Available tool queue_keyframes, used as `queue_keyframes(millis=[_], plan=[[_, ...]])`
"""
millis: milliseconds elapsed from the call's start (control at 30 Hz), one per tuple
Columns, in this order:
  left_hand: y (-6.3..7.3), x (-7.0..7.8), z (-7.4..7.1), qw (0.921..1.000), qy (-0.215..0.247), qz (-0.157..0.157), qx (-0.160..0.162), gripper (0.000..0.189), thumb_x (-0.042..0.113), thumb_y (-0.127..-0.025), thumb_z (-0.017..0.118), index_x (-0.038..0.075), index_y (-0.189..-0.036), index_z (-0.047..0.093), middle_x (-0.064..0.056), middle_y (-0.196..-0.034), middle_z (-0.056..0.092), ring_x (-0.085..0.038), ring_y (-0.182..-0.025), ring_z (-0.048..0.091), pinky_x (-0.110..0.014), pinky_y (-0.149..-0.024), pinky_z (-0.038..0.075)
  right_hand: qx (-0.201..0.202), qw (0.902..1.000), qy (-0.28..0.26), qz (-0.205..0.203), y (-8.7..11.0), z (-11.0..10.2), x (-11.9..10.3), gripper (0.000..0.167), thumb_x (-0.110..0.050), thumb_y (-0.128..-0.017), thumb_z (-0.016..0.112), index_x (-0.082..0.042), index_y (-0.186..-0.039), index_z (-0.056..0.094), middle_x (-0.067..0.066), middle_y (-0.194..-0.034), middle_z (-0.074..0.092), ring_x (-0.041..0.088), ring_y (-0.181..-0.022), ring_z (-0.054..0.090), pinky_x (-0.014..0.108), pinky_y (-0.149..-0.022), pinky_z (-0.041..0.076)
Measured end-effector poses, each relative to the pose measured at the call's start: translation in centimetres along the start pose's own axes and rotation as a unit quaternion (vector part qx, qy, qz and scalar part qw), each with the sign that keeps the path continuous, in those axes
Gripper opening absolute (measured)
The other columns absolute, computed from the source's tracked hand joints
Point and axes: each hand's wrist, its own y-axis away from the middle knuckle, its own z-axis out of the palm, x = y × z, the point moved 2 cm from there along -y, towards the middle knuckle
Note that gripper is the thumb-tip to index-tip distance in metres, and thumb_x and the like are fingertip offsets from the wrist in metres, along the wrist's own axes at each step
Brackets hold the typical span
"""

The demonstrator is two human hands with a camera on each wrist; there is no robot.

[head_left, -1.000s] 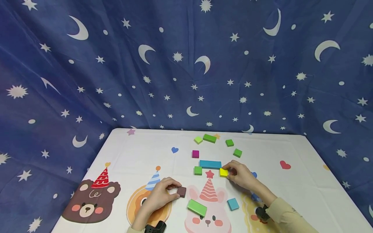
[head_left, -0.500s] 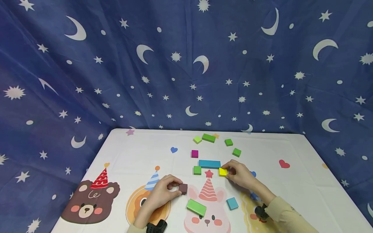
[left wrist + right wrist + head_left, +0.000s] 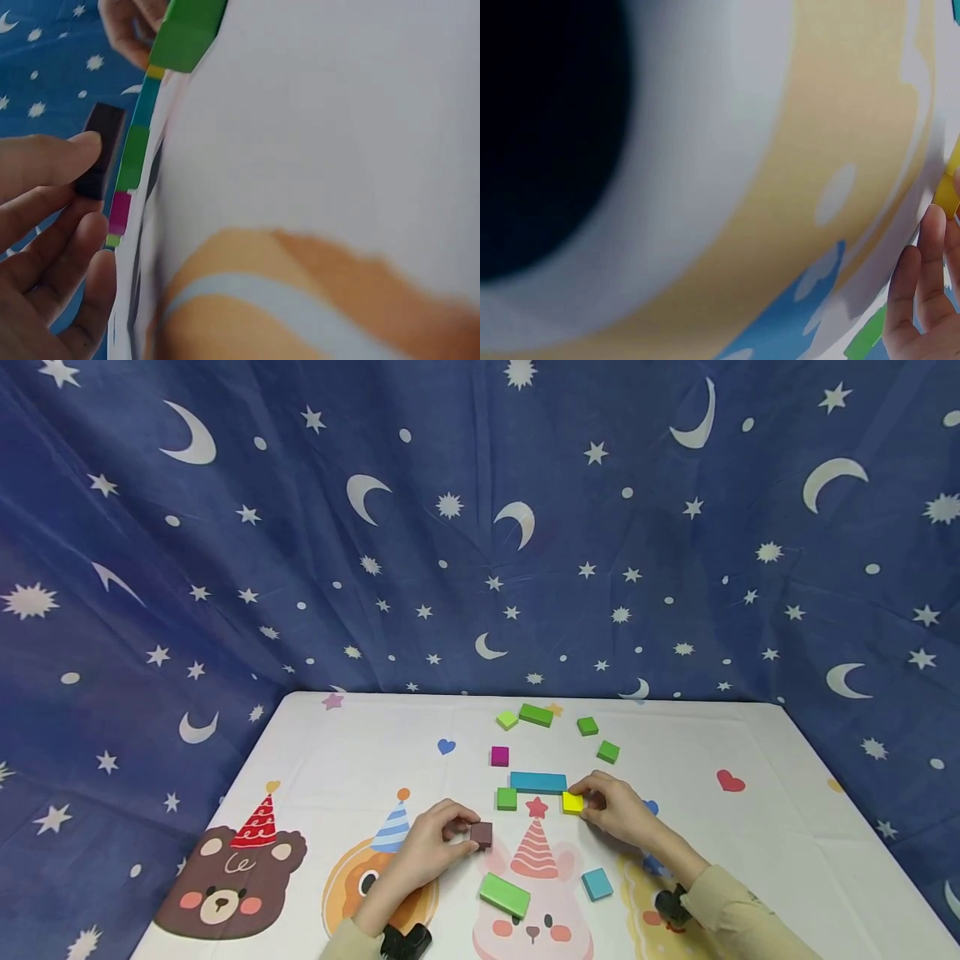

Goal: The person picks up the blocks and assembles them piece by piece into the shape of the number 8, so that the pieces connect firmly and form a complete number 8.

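Note:
Between the thumb and fingers of my left hand (image 3: 431,845) is a dark brown block (image 3: 482,835), which the left wrist view shows held off the table. My right hand (image 3: 618,808) pinches a yellow block (image 3: 572,802) at the near right end of a long blue block (image 3: 537,783). At that blue block's near left end sits a green block (image 3: 506,799). A magenta block (image 3: 499,756) lies just behind and to the left. In the right wrist view the yellow block (image 3: 946,193) is partly cut off at the edge.
Toward the back lie a light green block (image 3: 507,720), a longer green block (image 3: 536,715) and two small green blocks (image 3: 587,726). Nearer me are a large green block (image 3: 505,895) and a blue square block (image 3: 597,884). A star-patterned curtain (image 3: 480,568) hangs behind the table.
My left hand has carried the brown block to the right and away from me, closer to the green and blue blocks. My right hand has stayed at the yellow block.

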Motion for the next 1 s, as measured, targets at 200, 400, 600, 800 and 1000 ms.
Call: queue_keyframes(millis=[200, 400, 600, 800, 1000], plan=[[-0.7, 0.6, 0.5, 0.9999, 0.001, 0.005, -0.013, 0.025, 0.011, -0.077, 0.078, 0.015, -0.100, 0.069, 0.000, -0.094, 0.064, -0.016, -0.084, 0.060, -0.021, -0.070, 0.048, -0.002, 1.0000, 0.001, 0.004, 0.0, 0.0, 0.0, 0.032, 0.001, -0.078, 0.072, -0.013, -0.106, 0.070, -0.003, -0.092, 0.058, 0.013, -0.078, 0.048, 0.019, -0.067, 0.042], [-1.5, 1.0, 1.0, 0.9992, -0.014, 0.011, -0.035, 0.024, 0.012, -0.078, 0.077, 0.014, -0.101, 0.068, 0.000, -0.095, 0.063, -0.016, -0.085, 0.058, -0.020, -0.070, 0.046, -0.002, 1.0000, -0.003, 0.000, 0.0, -0.1, 0.0, 0.031, 0.000, -0.077, 0.073, -0.013, -0.106, 0.069, -0.003, -0.091, 0.058, 0.013, -0.078, 0.048, 0.018, -0.066, 0.042], [-2.3, 1.1, 1.4, 0.9970, -0.053, 0.026, -0.051, 0.025, 0.012, -0.078, 0.077, 0.014, -0.100, 0.068, 0.001, -0.095, 0.062, -0.014, -0.086, 0.057, -0.020, -0.072, 0.046, -0.004, 1.0000, -0.006, -0.006, 0.1, -0.1, 0.0, 0.031, 0.000, -0.077, 0.073, -0.012, -0.106, 0.069, -0.002, -0.091, 0.059, 0.013, -0.077, 0.048, 0.019, -0.066, 0.042], [-3.1, 1.3, 1.4, 0.9940, -0.085, 0.026, -0.065, 0.025, 0.014, -0.078, 0.078, 0.013, -0.100, 0.068, -0.001, -0.093, 0.062, -0.014, -0.086, 0.056, -0.022, -0.075, 0.046, -0.004, 0.9999, -0.007, -0.010, 0.1, -0.1, 0.1, 0.031, 0.000, -0.078, 0.073, -0.012, -0.106, 0.069, -0.002, -0.091, 0.059, 0.013, -0.077, 0.048, 0.019, -0.066, 0.042], [-3.7, 1.4, 1.6, 0.9901, -0.108, 0.022, -0.087, 0.024, 0.017, -0.078, 0.078, 0.013, -0.099, 0.067, 0.000, -0.090, 0.060, -0.012, -0.083, 0.053, -0.022, -0.074, 0.044, -0.004, 0.9999, -0.006, -0.013, 0.1, -0.1, 0.1, 0.031, 0.000, -0.078, 0.073, -0.012, -0.106, 0.070, -0.002, -0.091, 0.059, 0.013, -0.077, 0.048, 0.019, -0.067, 0.042]])
